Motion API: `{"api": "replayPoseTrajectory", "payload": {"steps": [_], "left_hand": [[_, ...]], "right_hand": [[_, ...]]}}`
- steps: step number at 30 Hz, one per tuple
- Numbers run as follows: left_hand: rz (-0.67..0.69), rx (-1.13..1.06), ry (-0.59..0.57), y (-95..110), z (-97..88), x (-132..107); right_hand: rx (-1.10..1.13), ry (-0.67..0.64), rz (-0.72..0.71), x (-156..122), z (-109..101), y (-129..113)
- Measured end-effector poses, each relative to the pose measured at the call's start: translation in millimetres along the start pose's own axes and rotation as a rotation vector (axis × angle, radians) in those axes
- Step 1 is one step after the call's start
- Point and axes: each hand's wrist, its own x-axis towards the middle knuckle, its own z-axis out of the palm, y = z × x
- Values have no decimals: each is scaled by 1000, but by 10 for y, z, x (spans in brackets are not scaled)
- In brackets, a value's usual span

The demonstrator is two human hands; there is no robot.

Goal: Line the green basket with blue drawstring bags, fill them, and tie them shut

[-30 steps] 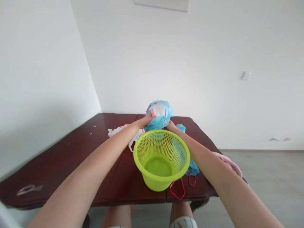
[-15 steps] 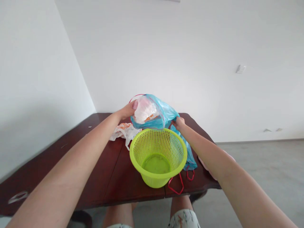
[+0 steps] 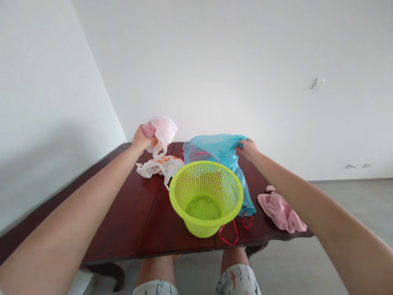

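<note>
Left hand (image 3: 142, 140) clutching crumpled, filmy white bag (image 3: 166, 128); right hand (image 3: 249, 149) pinching limp blue bag (image 3: 216, 143).

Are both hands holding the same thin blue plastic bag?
No: the left hand holds a crumpled white plastic bag, while the right hand pinches the thin blue plastic bag.
</note>
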Motion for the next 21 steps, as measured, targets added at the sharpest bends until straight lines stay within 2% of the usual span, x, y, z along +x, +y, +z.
{"api": "replayPoseTrajectory", "payload": {"steps": [4,8,10,13,15,17,19,21], "left_hand": [[-127,158,-109,-209,250,-371],[-190,262,-237,-285,494,-610],[-171,357,-264,-283,516,-619],[-79,480,-262,-187,397,-549],[-29,487,-221,0,257,-507],[33,437,-167,328,129,-500],[151,306,-144,795,66,-529],[308,102,-217,1343,95,-568]], "right_hand": [[-79,-172,-152,-47,38,-312],[-153,-225,-299,-93,25,-677],[-205,-255,-380,-123,-30,-862],[-346,-347,-560,-187,-136,-1133],[-446,-365,-704,-259,-161,-1298],[-507,-356,-855,-388,-97,-1439],[-515,-396,-995,-612,73,-1556],[-473,-493,-1054,-942,314,-1662]]}}
